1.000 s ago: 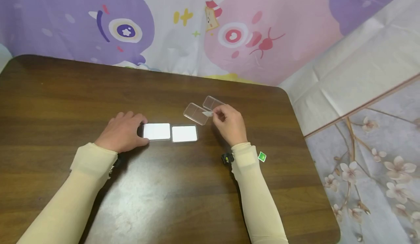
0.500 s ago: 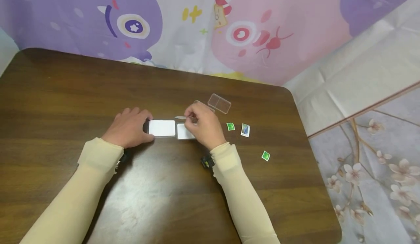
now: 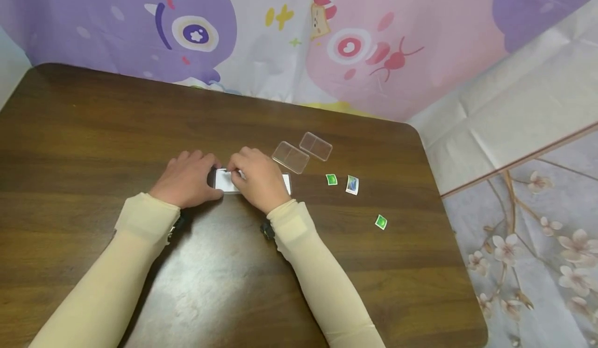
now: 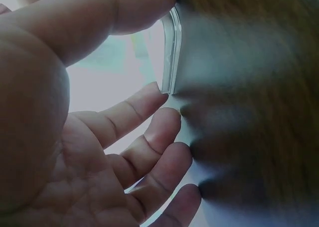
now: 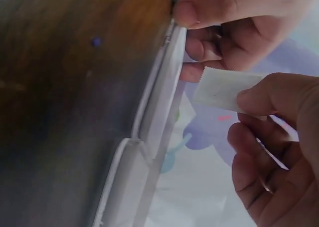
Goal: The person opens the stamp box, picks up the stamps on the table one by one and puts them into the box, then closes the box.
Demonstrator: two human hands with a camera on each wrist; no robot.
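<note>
My left hand (image 3: 184, 182) holds the left end of a shallow clear plastic case with a white insert (image 3: 223, 183), thumb and forefinger at opposite sides. Its clear rim (image 4: 172, 52) shows between those fingertips in the left wrist view. Just above this case, my right hand (image 3: 261, 179) pinches a small stamp (image 5: 224, 90) between thumb and forefinger. The stamp's plain pale back and toothed edge show in the right wrist view. A second white-filled case (image 3: 287, 183) adjoins the first on the right, mostly hidden under my right hand.
Two clear plastic lids (image 3: 290, 157) lie behind the cases, slightly right. A green stamp (image 3: 331, 179), a blue-and-white stamp (image 3: 352, 185) and another green stamp (image 3: 381, 222) lie on the brown wooden table (image 3: 364, 275). A cartoon-print cloth (image 3: 261, 41) hangs behind the table.
My right hand has carried the stamp leftward from beside the clear lids to above the left case. The lids and other stamps came into fuller view. My left hand stays at the case.
</note>
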